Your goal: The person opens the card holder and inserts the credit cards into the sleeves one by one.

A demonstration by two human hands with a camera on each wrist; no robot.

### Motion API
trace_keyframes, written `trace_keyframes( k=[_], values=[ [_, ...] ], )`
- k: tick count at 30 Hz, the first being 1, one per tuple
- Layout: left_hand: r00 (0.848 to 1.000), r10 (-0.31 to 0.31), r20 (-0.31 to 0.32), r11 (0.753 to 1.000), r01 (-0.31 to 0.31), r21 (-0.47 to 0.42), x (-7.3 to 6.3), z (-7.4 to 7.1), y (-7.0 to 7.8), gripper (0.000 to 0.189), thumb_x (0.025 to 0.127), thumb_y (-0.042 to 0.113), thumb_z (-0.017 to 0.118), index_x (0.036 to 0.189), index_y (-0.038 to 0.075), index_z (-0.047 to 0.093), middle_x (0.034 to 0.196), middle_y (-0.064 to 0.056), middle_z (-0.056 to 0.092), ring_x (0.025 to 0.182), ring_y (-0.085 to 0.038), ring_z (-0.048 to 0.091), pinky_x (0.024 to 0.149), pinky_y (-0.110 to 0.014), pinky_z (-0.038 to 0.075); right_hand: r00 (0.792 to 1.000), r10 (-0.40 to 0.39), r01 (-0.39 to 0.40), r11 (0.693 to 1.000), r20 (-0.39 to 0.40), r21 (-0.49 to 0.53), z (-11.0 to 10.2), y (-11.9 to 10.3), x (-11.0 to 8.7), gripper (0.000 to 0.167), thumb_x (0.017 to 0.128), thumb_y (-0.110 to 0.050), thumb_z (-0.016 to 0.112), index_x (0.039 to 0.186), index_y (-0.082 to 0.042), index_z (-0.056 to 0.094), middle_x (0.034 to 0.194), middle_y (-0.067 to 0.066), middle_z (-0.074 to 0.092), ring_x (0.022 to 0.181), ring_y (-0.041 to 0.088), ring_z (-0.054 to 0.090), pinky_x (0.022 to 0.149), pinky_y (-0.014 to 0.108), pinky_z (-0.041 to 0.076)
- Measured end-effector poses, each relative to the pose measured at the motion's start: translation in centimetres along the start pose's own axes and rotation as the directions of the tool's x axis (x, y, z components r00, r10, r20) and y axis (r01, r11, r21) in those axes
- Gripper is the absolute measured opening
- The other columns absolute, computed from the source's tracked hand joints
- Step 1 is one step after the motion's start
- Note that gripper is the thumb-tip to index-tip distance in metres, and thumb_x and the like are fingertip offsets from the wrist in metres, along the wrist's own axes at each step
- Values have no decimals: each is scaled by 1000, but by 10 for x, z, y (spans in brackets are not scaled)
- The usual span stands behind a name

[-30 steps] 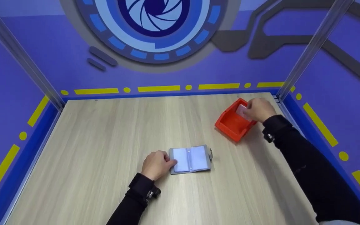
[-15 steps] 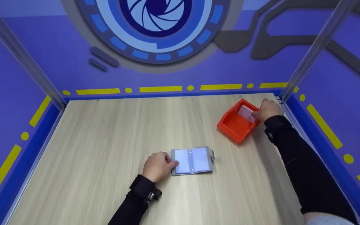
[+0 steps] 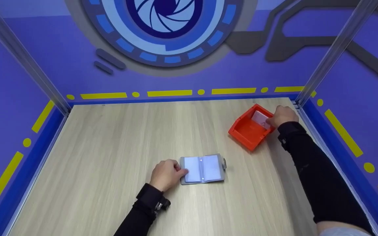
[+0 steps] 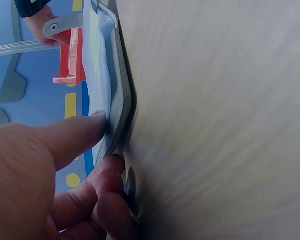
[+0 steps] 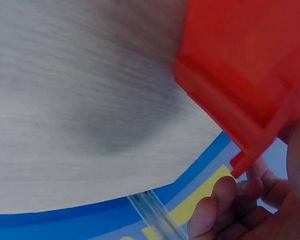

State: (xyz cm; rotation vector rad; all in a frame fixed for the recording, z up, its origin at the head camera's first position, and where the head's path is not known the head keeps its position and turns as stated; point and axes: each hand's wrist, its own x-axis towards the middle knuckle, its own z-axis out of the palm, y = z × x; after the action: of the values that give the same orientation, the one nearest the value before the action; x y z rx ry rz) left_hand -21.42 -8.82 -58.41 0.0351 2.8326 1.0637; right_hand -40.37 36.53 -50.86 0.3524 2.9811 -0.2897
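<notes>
A small grey card holder (image 3: 203, 168) lies open on the table with its clear sleeves spread. My left hand (image 3: 165, 175) pinches its left edge, the thumb (image 4: 85, 134) on the sleeve side and curled fingers (image 4: 110, 195) below the cover. At the back right is a red bin (image 3: 249, 134) with a pale pink card (image 3: 260, 119) inside. My right hand (image 3: 284, 116) grips the bin's right wall, its thumb reaching over the rim beside the card. In the right wrist view its curled fingers (image 5: 225, 192) show outside the bin; most of the thumb is hidden.
The wooden table (image 3: 120, 141) is bounded by blue-purple panels (image 3: 162, 78) at the back and sides. A metal post (image 3: 335, 55) stands at the back right corner, close beyond my right hand. A snap strap (image 4: 65, 25) sticks out from the card holder's far side.
My right hand has shifted right, from over the card to the bin's right wall, leaving more of the card visible. My left hand keeps its pinch on the card holder.
</notes>
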Motion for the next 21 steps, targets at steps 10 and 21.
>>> trace_keyframes(
  k=[10,21],
  values=[
    [1000,9,-7,1000,-9,17,1,1,-2,34,92,39,88,75,17,69,70,6,61,66,-14,54,62,-31,39,961,-202,199,979,-187,-34,-12,6,-9,29,99,-19,72,84,5,72,93,33,73,84,51,71,75,65,57],
    [1000,13,-10,1000,-13,17,1,1,-3,34,93,40,87,75,18,70,71,5,64,65,-14,56,63,-31,41,936,-276,288,957,-220,25,-35,-7,-33,22,99,-11,68,99,7,81,99,30,78,88,48,72,80,64,57]
  ],
)
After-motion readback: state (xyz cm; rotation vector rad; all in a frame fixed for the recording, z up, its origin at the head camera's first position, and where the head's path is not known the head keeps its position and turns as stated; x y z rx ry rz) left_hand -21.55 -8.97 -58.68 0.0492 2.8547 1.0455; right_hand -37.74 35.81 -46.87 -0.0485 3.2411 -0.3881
